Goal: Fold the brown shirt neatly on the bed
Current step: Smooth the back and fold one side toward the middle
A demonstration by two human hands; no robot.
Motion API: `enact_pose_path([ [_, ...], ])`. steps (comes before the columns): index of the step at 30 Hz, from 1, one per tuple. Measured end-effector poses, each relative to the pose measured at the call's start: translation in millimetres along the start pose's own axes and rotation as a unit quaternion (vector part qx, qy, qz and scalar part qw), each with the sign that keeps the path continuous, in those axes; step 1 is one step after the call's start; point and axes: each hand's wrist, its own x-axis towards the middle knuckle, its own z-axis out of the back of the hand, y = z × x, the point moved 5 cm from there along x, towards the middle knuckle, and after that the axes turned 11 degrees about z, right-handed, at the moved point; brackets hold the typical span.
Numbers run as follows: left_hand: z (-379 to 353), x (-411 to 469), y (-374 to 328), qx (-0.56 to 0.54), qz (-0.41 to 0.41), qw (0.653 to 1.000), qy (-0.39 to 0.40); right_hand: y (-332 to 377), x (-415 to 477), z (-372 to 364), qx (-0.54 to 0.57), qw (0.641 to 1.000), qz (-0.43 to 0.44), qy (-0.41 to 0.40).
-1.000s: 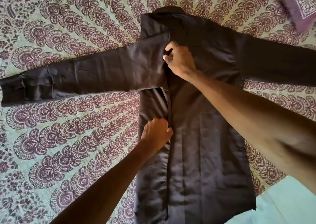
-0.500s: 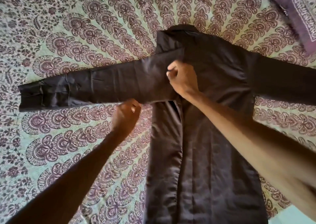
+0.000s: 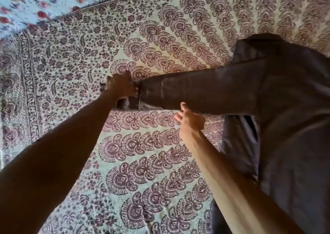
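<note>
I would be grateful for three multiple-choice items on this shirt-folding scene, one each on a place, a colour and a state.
1. Where is the left hand?
A. on the collar
B. on the cuff
C. on the hem

2. What colour are the flowers on the sheet at upper left?
A. yellow
B. black
C. red

3. How does the sleeve lie?
A. stretched out sideways from the brown shirt
B. rolled into a ball
C. tucked out of sight under the body

Answers:
1. B: the left hand covers the cuff at the sleeve's far end.
2. C: red blooms dot the pale sheet.
3. A: the sleeve runs flat across the bedspread, away from the brown shirt.
</note>
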Motion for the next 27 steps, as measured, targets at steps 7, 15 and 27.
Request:
enact_pose_path([
  [7,-5.9,-50.5,6.0,-0.045,-0.136,0.982,0.126,15.4,11.7,28.1,-0.022,0.991,0.086,-0.101],
  [15,-41.8,-225.9,-33.2,-0.413,-0.086,0.833,0.357,56.7,-38.1,120.5,0.119,0.99,0.018,-0.078],
  [27,-92.1,-358.1,-148.6,-0.545,-0.08,0.66,0.51,150.2,-25.1,215.6,-0.047,0.969,0.219,-0.101],
])
